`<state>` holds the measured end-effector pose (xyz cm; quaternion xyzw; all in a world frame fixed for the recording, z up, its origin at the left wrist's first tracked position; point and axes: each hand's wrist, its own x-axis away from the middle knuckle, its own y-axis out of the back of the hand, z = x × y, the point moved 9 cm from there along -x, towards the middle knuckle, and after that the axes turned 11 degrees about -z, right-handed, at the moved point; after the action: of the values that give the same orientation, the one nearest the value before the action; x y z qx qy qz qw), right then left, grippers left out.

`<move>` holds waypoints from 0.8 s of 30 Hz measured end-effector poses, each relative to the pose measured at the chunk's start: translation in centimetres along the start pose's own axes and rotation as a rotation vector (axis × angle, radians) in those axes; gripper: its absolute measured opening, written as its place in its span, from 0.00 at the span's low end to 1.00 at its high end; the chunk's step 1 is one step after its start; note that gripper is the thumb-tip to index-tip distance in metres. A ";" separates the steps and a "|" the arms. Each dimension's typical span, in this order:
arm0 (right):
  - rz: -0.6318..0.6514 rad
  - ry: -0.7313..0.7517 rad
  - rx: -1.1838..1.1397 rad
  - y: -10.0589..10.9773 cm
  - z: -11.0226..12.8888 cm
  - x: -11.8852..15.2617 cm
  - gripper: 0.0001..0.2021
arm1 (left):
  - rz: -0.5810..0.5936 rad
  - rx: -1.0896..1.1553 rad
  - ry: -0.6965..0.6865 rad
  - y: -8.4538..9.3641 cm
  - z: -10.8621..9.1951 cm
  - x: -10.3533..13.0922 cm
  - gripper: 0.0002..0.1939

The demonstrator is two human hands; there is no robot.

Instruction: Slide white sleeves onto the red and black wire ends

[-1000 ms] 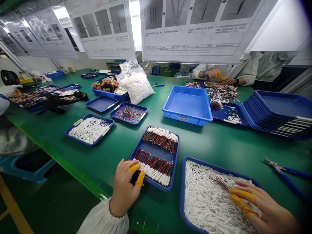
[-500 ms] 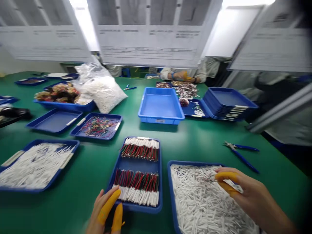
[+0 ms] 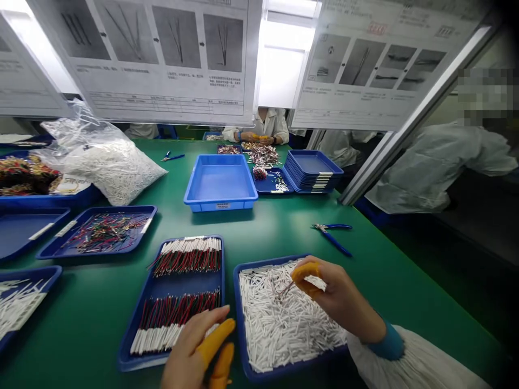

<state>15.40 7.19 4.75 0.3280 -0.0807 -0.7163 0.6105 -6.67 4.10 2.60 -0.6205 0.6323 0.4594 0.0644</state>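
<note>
My right hand [image 3: 334,289], with yellow finger cots on thumb and index finger, pinches a few thin wires [image 3: 286,290] above a blue tray [image 3: 240,329] filled with short white tubes [image 3: 284,329]. Over the lower right corner of another blue tray [image 3: 141,308] is my left hand [image 3: 198,351], also in yellow cots, its fingers apart and nothing visible between them. That tray holds two rows of red, green and black wires [image 3: 178,309] with white sleeves, an upper and a lower row.
Blue-handled pliers [image 3: 332,237] lie at the right. Behind are a light blue bin [image 3: 221,181], stacked trays [image 3: 312,170] and a bag of white pieces [image 3: 109,162]. A wire tray [image 3: 109,232] sits left. A person [image 3: 263,127] works across the table; another [image 3: 441,162] is at right.
The view has turned to the right, so the table items appear further left. My right hand still pinches the wires over the white tubes. My left hand remains by the wire-row tray.
</note>
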 end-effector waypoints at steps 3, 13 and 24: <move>0.024 0.007 -0.047 -0.1 -0.9 0.0 0.09 | 0.138 -0.031 -0.093 -3.8 -3.6 -1.4 0.15; -0.002 -0.102 -0.289 -0.5 -5.8 0.7 0.09 | 0.396 -0.547 0.112 -12.7 -4.6 -3.2 0.04; -0.026 -0.313 -0.547 -0.6 -7.9 1.1 0.08 | 0.267 -0.456 0.113 -12.4 -4.5 -2.7 0.11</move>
<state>19.35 8.55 -2.12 0.0384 0.0263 -0.7610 0.6470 6.62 5.49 0.68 -0.5547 0.5914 0.5589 -0.1737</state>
